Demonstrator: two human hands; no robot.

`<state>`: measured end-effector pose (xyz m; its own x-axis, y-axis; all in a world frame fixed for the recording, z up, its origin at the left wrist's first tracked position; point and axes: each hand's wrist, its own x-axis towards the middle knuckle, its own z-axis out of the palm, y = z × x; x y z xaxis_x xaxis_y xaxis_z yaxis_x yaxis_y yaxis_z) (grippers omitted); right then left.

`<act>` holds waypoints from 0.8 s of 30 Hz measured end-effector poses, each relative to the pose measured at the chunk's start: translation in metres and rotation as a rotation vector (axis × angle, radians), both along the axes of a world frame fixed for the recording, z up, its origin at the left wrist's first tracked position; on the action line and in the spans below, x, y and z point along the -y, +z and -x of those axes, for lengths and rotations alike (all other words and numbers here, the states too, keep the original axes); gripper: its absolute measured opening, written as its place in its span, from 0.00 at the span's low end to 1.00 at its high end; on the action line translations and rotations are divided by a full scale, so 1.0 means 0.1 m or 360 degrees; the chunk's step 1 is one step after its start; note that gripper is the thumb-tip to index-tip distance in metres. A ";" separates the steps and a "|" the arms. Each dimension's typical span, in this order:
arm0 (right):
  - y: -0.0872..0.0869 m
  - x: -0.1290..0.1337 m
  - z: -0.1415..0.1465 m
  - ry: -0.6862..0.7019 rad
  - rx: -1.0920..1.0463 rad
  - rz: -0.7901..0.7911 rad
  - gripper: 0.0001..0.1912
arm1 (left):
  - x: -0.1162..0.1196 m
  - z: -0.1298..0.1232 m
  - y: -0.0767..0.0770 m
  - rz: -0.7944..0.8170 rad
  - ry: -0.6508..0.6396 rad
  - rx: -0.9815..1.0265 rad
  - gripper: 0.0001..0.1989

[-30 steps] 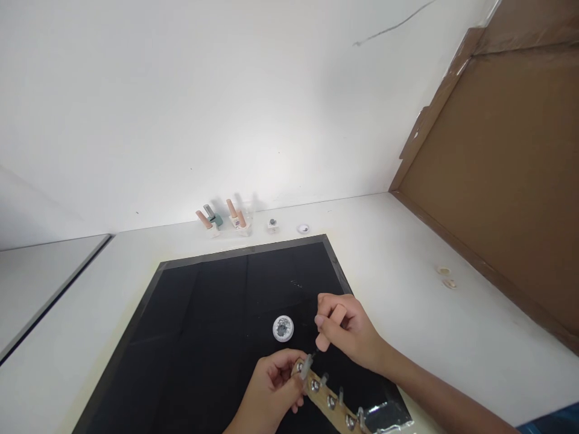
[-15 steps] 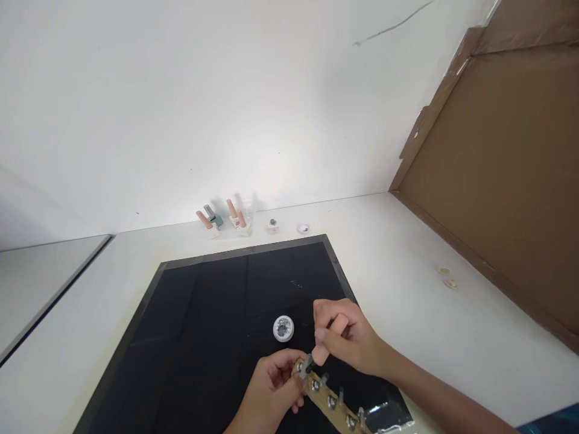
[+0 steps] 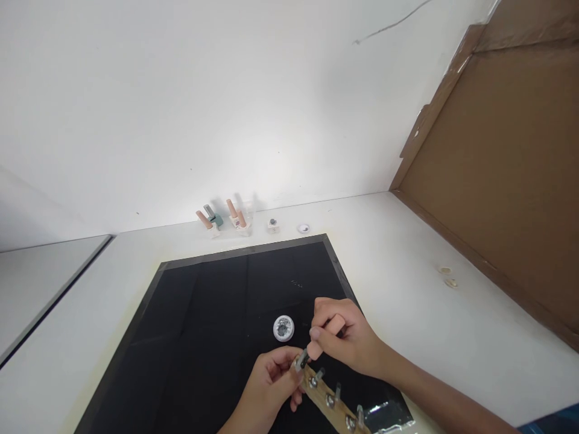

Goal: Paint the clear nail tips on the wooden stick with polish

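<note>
My left hand (image 3: 271, 386) pinches the upper end of a wooden strip (image 3: 319, 398) that carries several round metal pieces with clear nail tips standing on them. In my right hand (image 3: 348, 334) is a pink sponge-like or capped applicator (image 3: 326, 336), held slanting, its dark lower end at the nail tip beside my left fingers. Whether it touches the tip cannot be made out. A small round pot (image 3: 283, 328) with silvery contents sits on the black mat (image 3: 217, 313), just above my hands.
Several polish bottles (image 3: 243, 224) stand along the wall, with an uncapped bottle (image 3: 272, 226) and a small white lid (image 3: 303, 228) to their right. Two small pale discs (image 3: 451, 283) lie at the right, near a brown cardboard panel (image 3: 506, 169).
My right hand and the pink applicator have shifted slightly left and up. The strip's held end has turned a little, and its nail tips now lean more to the right.
</note>
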<state>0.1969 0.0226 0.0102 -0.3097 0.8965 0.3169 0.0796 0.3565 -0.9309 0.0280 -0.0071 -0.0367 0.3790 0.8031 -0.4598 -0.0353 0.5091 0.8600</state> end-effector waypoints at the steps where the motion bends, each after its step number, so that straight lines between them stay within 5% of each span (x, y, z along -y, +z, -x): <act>1: -0.01 0.00 0.00 -0.0048 0.0026 0.0041 0.13 | 0.00 0.00 0.00 0.0009 0.0007 -0.0007 0.25; 5: -0.04 -0.02 -0.01 -0.0259 0.0042 0.0163 0.17 | 0.02 0.01 -0.02 0.0029 0.0014 -0.0051 0.25; 11: -0.02 0.00 -0.02 0.0032 -0.0118 0.0244 0.12 | 0.02 0.00 0.00 -0.0005 -0.0003 -0.0008 0.23; 17: -0.08 -0.03 -0.01 -0.0225 -0.0041 0.0344 0.18 | 0.01 0.00 -0.01 0.0026 0.0022 -0.0040 0.26; 24: -0.10 -0.03 -0.01 -0.0056 -0.0129 0.0481 0.15 | 0.02 -0.01 0.02 0.0002 -0.0016 -0.0077 0.27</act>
<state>0.1976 0.0261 0.0004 -0.2616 0.9635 0.0571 0.0083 0.0614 -0.9981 0.0293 -0.0086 -0.0345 0.3645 0.7987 -0.4788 0.0112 0.5104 0.8599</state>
